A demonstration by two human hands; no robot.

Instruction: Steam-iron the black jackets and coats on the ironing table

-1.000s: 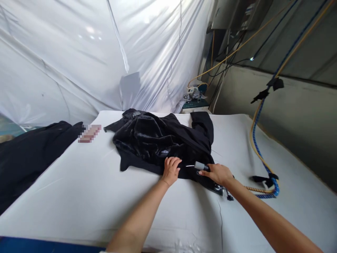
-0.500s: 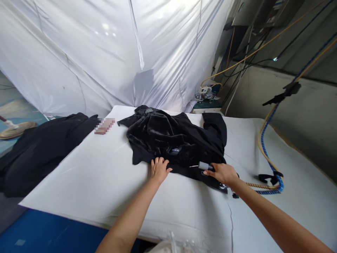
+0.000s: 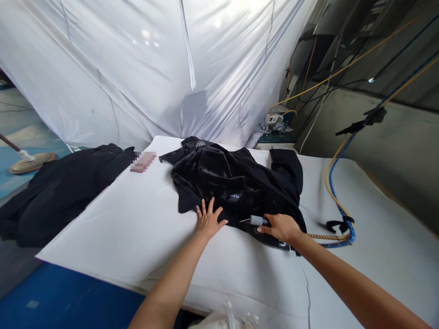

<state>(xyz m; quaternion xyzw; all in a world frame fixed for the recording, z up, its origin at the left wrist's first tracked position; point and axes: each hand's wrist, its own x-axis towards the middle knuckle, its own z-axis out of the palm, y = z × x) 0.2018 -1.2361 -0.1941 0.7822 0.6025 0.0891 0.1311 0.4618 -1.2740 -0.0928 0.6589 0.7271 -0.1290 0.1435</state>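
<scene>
A black garment (image 3: 216,169) with a plush inside and a small label lies spread and rumpled on the white table. My left hand (image 3: 208,221) rests on its near edge with the fingers spread, holding nothing. To the right, my right hand (image 3: 281,228) is wrapped round the handle of a steam iron (image 3: 256,220). The iron's handle has a grey front end, and its dark body sits over the garment's near right edge. My hand and the dark cloth partly hide the body, so its soleplate cannot be made out.
Blue and orange hoses (image 3: 332,178) run from the iron up to the right. Dark cloth (image 3: 68,192) is heaped left of the white tabletop (image 3: 113,242). A pixelated reddish item (image 3: 142,162) lies near the left edge. White sheeting (image 3: 137,68) hangs behind.
The iron has slid left along the garment's near edge, closer to my left hand. My left fingers have spread wider. The whole view has shifted slightly.
</scene>
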